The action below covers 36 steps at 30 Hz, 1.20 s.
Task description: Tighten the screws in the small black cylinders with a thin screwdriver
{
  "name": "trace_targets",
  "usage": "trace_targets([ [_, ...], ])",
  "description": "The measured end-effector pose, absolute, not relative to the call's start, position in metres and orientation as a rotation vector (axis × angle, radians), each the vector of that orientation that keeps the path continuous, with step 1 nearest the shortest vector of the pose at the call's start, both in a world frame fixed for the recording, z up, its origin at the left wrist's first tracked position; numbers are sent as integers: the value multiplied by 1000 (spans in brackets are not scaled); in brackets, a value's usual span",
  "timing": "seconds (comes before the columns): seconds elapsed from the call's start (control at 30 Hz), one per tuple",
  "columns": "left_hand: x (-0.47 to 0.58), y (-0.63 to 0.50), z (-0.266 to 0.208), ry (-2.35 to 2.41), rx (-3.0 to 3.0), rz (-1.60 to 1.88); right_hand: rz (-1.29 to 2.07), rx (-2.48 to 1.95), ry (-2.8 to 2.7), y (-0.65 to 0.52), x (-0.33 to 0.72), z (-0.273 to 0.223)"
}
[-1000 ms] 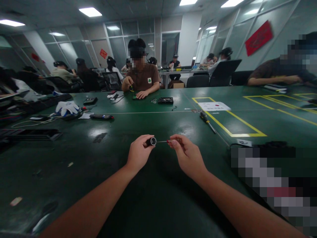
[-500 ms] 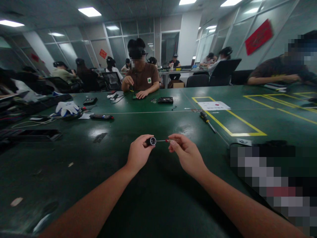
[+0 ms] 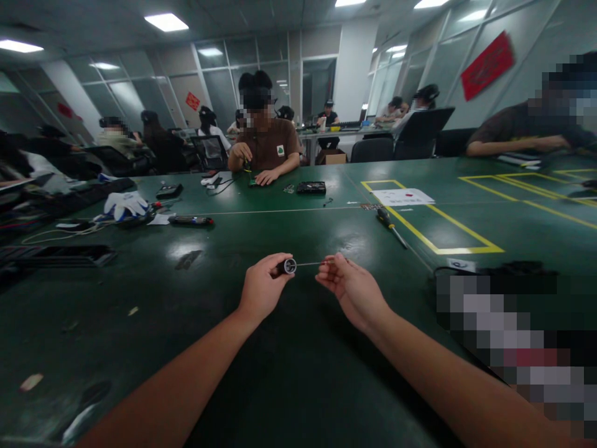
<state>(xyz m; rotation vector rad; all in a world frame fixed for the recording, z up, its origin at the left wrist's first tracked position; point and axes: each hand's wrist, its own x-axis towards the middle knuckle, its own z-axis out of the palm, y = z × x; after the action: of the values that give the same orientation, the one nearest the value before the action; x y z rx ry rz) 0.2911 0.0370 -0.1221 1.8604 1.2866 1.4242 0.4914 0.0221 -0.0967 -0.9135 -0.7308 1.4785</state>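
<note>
Fingers of our left hand [image 3: 262,287] wrap a dark cylinder [image 3: 286,267], its round open end facing us by the fingertips. Fingers of our right hand [image 3: 358,290] pinch a thin-shafted tool [image 3: 310,264] pointing left toward it; contact is hard to judge. Beyond them, a yellow-and-black screwdriver [image 3: 387,219] lies on the table [image 3: 209,292].
</note>
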Motion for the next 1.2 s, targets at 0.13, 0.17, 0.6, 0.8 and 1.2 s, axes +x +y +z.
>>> trace_targets([
  [0.13,291,36,-120,1288,1897,1417,1480,-928,-794,26,497,-95],
  [0.17,291,36,-119,1297,1899,1411,1378,-935,-851,26,498,-94],
  [0.6,292,34,-115,1387,1949,1400,696,-1109,-1550,3,496,-86],
  [0.8,291,34,-116,1373,1968,1412,661,-1132,-1611,3,498,-85],
  [1.2,291,34,-115,1366,1945,1410,673,-1119,-1581,1,497,-83],
])
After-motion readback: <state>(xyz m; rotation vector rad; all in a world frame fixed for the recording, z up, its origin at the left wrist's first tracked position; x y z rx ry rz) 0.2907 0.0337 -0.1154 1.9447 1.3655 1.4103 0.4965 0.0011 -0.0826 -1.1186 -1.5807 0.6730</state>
